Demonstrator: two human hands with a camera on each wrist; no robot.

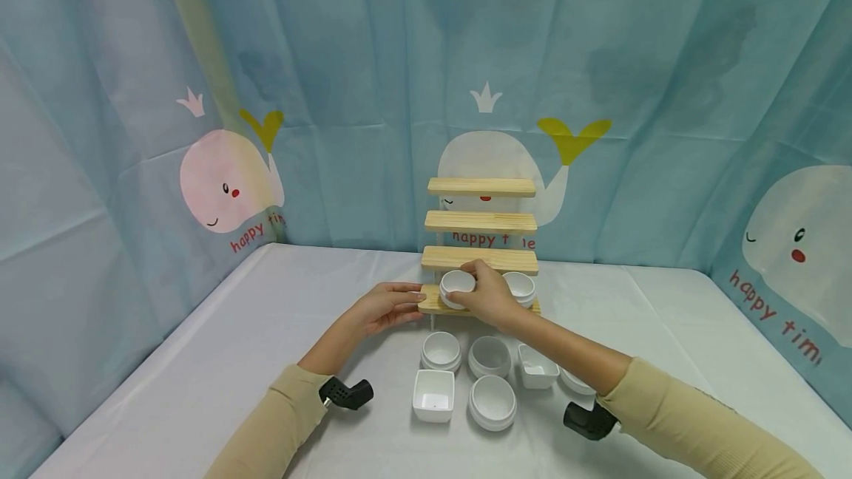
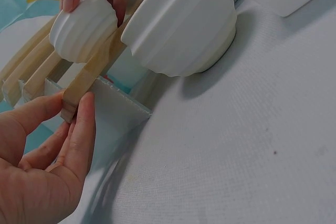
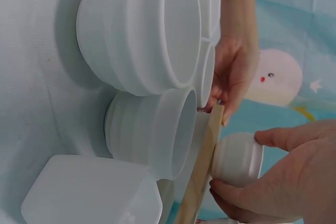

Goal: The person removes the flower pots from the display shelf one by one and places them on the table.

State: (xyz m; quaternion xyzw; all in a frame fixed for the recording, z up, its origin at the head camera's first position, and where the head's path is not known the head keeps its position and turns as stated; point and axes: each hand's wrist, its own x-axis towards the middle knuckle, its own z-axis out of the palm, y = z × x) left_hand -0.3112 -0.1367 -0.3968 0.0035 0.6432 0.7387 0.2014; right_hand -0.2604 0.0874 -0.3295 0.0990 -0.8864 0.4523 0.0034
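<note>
A small white round bowl (image 1: 456,284) with ridged sides sits at the left part of the lowest board (image 1: 431,304) of a stepped wooden display stand. My right hand (image 1: 494,297) grips this bowl by its sides, thumb and fingers apart around it; in the right wrist view the bowl's base (image 3: 218,156) meets the board. At the left end of that same board, my left hand (image 1: 384,307) pinches the wood between thumb and fingers, as the left wrist view shows. A second white bowl (image 1: 521,285) stands on the board to the right, partly behind my right hand.
Above are further wooden boards (image 1: 481,222) on clear side supports. In front of the stand, several white dishes stand on the white-covered table: round bowls (image 1: 492,403) and square ones (image 1: 434,396). One dish (image 1: 576,383) is partly hidden under my right forearm. A blue whale-print curtain (image 1: 373,80) hangs behind.
</note>
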